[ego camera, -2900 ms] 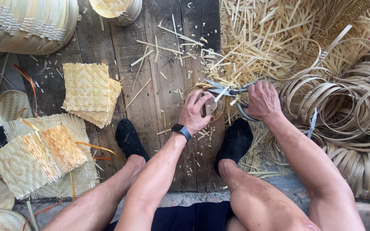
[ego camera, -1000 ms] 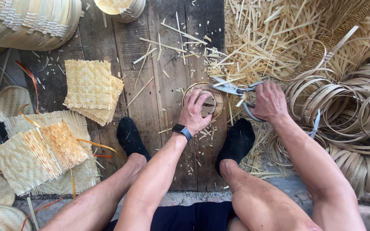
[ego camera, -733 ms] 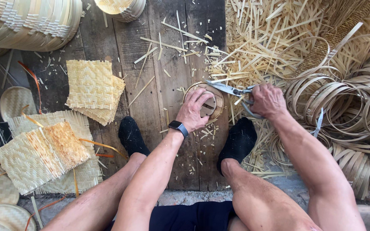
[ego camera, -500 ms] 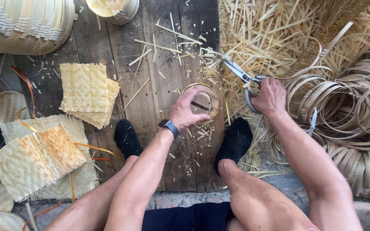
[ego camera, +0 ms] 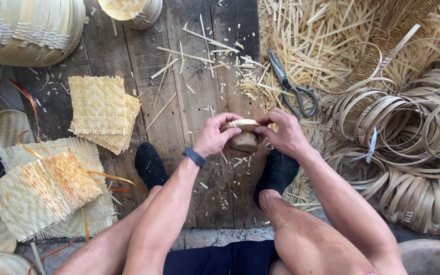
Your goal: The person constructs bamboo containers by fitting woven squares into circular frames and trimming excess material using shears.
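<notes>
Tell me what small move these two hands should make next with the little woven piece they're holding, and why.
Probably press the woven piece down and snug over the small wooden block. The left hand and right hand both pinch it by its rim from opposite sides, it sits atop the block, and the scissors lie set aside on the bamboo scraps, so cutting looks finished.

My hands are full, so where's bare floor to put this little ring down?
Barest: the dark planks between the woven squares and the scissors, only loose slivers there. Another patch between your feet. Crowded: strip pile and hoops rightward, mats leftward.
</notes>
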